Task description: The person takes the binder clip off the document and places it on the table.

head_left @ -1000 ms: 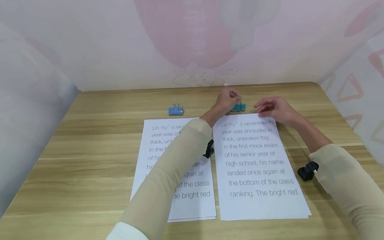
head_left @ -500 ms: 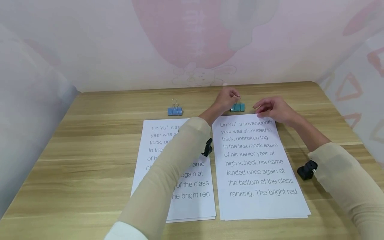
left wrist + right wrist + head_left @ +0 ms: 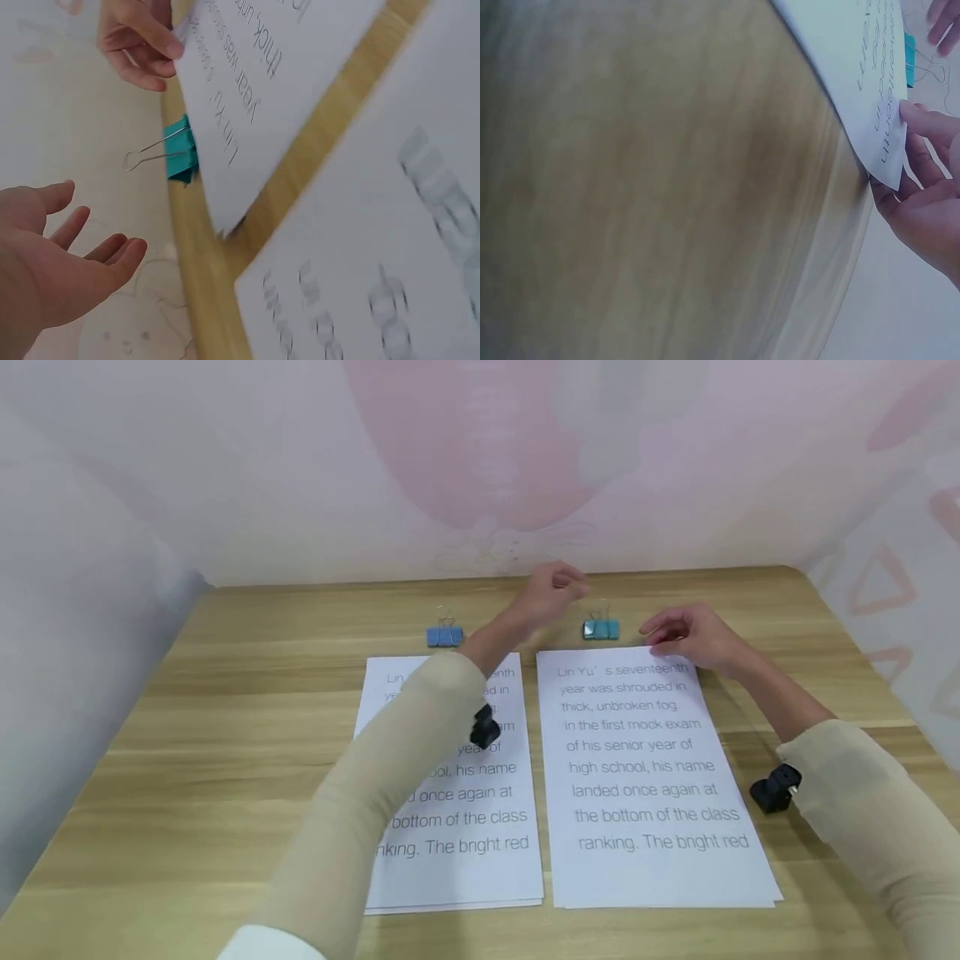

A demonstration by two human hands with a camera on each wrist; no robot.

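Hovering above the far side of the wooden counter (image 3: pixel 225 710), the left hand (image 3: pixel 551 589) has relaxed, spread fingers (image 3: pixel 112 251) & holds nothing. The teal metal binder clip (image 3: pixel 601 627) sits just right of it, at the far edge of the right white printed paper stack (image 3: pixel 652 777). The right hand (image 3: pixel 693 635) pinches that stack's far right corner.

The head view looks forward and down from above the whole tabletop (image 3: pixel 225 693). Both wrist views sit close and low near the far edge, tilted sideways. All three share the teal clip (image 3: pixel 601 628) and the right paper stack (image 3: pixel 652 777).
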